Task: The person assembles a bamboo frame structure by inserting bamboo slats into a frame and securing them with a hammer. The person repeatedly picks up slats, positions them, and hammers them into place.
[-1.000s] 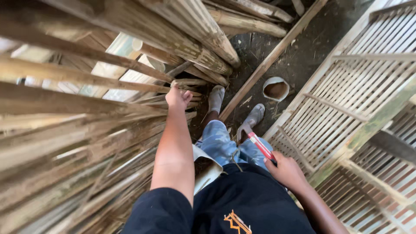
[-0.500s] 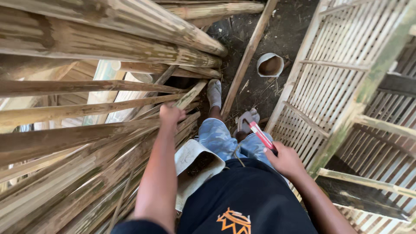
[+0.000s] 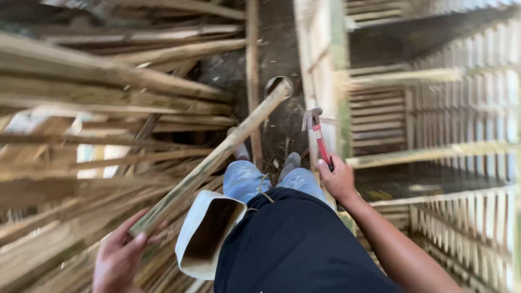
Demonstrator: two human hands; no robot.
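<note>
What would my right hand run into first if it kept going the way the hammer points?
Probably the slatted bamboo frame just beyond the hammer held in the right hand, though depth is hard to judge.

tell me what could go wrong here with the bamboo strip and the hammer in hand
The left hand grips only the near end of the long bamboo strip, so its far end might swing into the round container on the ground or the slatted frame. The right hand holds the red-handled hammer head-up near the knees; a slip could strike them.
</note>
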